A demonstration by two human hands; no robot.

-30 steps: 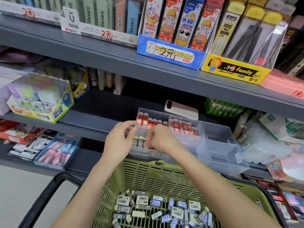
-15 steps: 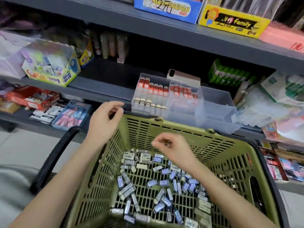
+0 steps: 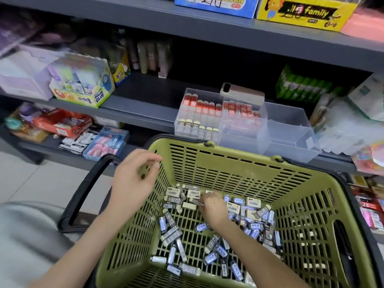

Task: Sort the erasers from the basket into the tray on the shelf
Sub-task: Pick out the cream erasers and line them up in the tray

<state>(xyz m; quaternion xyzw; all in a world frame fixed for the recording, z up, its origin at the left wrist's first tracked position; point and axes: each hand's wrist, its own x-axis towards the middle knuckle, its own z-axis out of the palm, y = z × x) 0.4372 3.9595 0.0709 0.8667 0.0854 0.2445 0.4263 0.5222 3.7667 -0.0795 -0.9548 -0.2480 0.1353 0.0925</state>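
Right hand [image 3: 213, 208] among erasers [image 3: 253, 203] in the basket [image 3: 228, 151], grip unclear; left hand [image 3: 133, 180] loosely curled, empty, over its left rim.

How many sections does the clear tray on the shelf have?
3, side by side: the left section holds erasers in red and dark sleeves, the middle section red ones, the right section looks empty. Inner dividers may be hidden.
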